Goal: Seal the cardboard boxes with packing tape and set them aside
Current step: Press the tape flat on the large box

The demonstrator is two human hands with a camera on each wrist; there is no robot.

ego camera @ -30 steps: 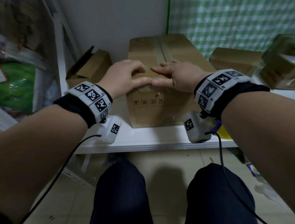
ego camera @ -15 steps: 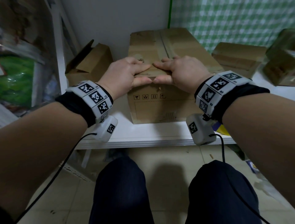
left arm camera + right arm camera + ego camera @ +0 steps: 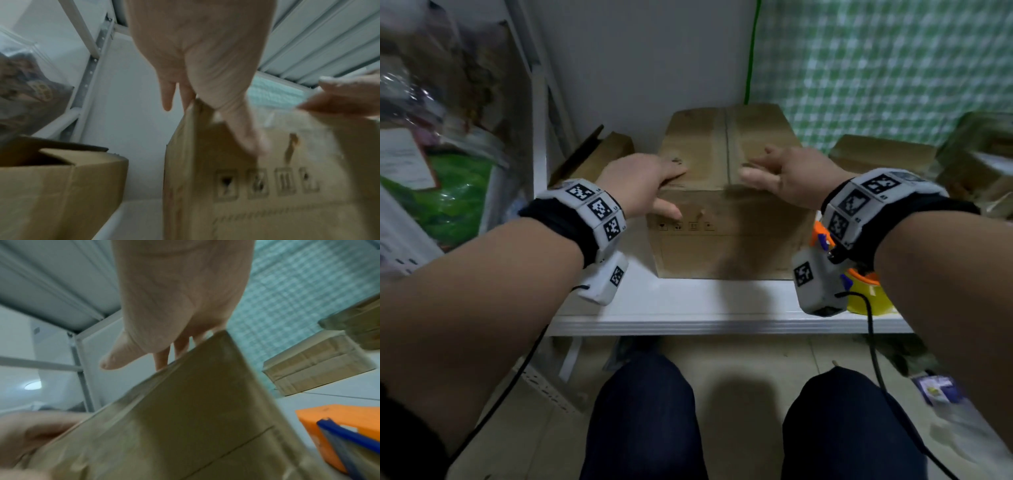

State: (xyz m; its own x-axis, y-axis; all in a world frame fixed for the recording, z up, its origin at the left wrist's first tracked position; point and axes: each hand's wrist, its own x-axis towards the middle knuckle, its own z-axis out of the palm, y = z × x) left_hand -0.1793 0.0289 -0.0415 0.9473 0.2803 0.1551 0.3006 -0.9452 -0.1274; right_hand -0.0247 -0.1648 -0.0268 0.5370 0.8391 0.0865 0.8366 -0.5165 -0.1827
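A brown cardboard box (image 3: 722, 246) stands on the white shelf (image 3: 705, 308), its flaps down and a strip of tape (image 3: 726, 147) along the top seam. My left hand (image 3: 643, 181) lies at the box's front left corner, fingers flat on top and thumb down the front face; the left wrist view shows this hand (image 3: 205, 56) against the box (image 3: 267, 203). My right hand (image 3: 787, 173) is spread over the top right part, thumb sticking out free (image 3: 180, 296) above the box (image 3: 185, 418). An orange tape dispenser (image 3: 866, 298) (image 3: 339, 418) lies right of the box, partly hidden by my wrist.
A small open box (image 3: 599, 161) (image 3: 61, 186) sits left of the main one. Taped boxes (image 3: 883, 154) (image 3: 314, 363) and another (image 3: 983, 154) stand at the right. A shelf upright (image 3: 541, 113) and plastic bags (image 3: 431, 171) are at the left. A green checked cloth hangs behind.
Both hands were together at the middle of the box's front top edge. They have slid apart, the left toward the left corner and the right toward the right side.
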